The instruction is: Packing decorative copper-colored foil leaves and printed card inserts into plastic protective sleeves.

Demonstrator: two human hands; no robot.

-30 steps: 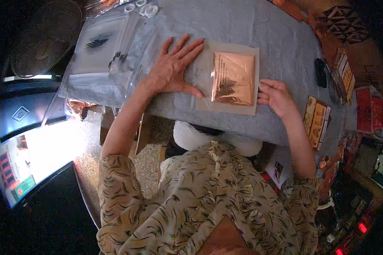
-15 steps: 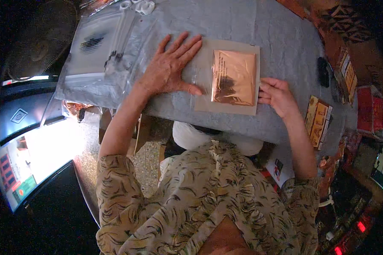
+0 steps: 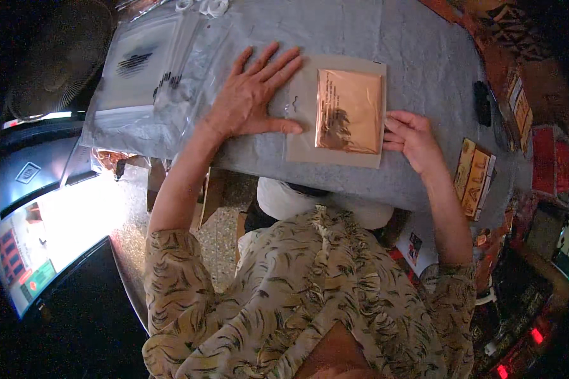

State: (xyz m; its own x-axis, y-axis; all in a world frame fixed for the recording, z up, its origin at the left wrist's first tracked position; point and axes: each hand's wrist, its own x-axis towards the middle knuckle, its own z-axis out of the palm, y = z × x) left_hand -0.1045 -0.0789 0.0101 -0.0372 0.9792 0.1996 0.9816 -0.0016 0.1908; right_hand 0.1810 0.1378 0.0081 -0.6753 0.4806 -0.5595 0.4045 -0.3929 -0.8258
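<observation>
A clear plastic bag (image 3: 302, 148) lies flat on the grey-covered table, with a shiny copper-coloured packet (image 3: 360, 114) inside it. Dark print runs along one side of the packet, and a dark reflection shows low on its left part. My left hand (image 3: 250, 101) rests palm down with fingers spread, its thumb tip and index finger close to the bag's left margin, beside a hang hole. At the opposite edge, my right hand (image 3: 409, 139) has its fingers drawn together, pinching the bag's right border.
A stack of clear plastic bags (image 3: 133, 69) covers the table's left side, with white rings (image 3: 215, 7) behind it. To the right lie a black object (image 3: 482, 104) and a yellow-brown printed card (image 3: 474, 178). A lit screen (image 3: 38, 246) stands at lower left, a fan (image 3: 63, 63) above it.
The packet's surface catches the light differently and looks smoother. The hang hole shows more clearly beside my left thumb. Both hands stay nearly in place, and the view has shifted slightly.
</observation>
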